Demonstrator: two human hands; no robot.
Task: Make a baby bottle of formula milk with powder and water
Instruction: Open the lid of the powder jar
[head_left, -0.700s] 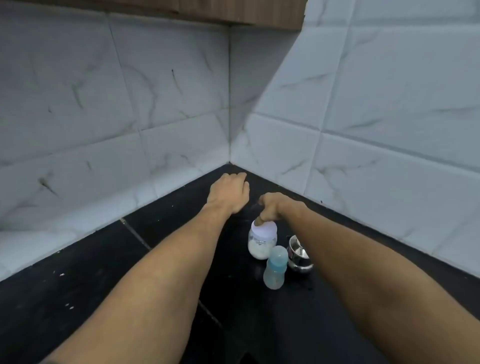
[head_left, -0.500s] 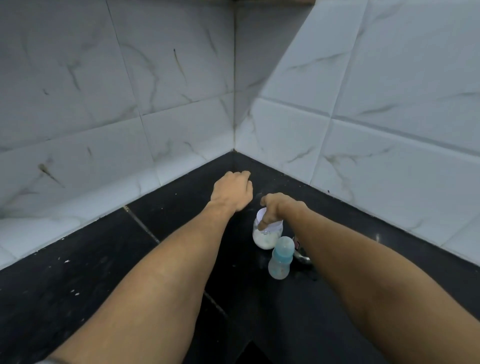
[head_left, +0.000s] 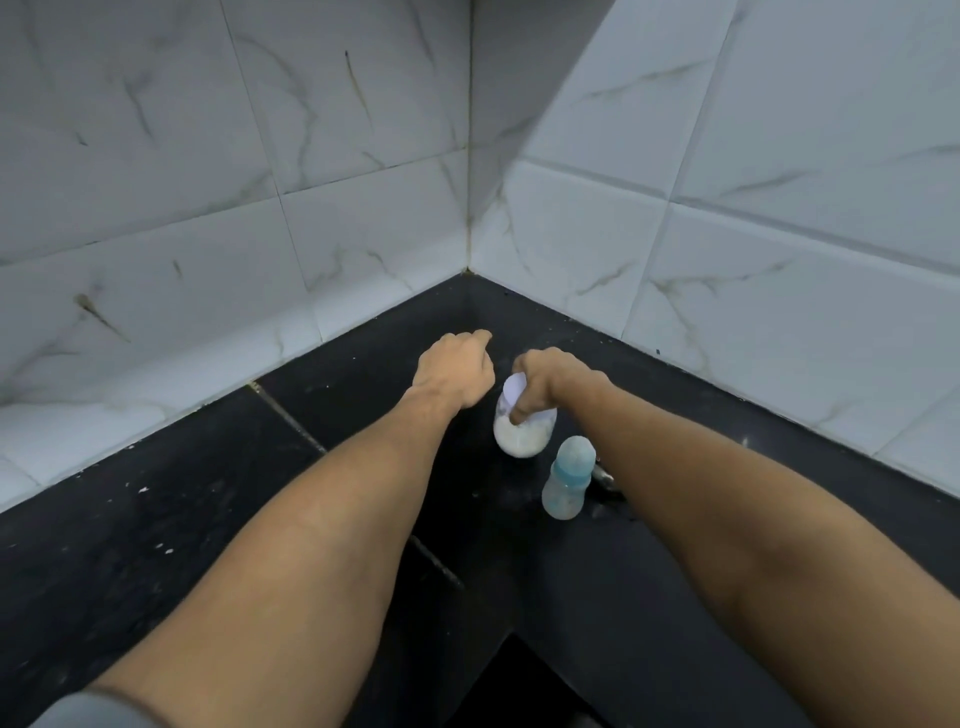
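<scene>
My right fingers (head_left: 519, 410) pinching the lid (head_left: 513, 388), tilted on the jar (head_left: 522, 441); left fingers (head_left: 470, 343) loosely curled, empty; bottle (head_left: 569, 478) upright nearby

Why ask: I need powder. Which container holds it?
The clear jar whose white lid the right hand grips: powder inside. The blue-collared baby bottle shows none.

Illumination is dim, cool and diffuse. A broad diagonal shadow darkens the right tiled wall (head_left: 519, 78) beside the corner; the same wall is brighter farther right. The black surface (head_left: 156, 519) renders nearly featureless, with small specks glinting near its right edge. The white jar lid (head_left: 514, 387) is the brightest element. Wide-angle distortion bows tile joints toward the frame borders and enlarges the forearms (head_left: 291, 571). Focus is soft throughout; the baby bottle (head_left: 566, 483) shows blurred outlines.
</scene>
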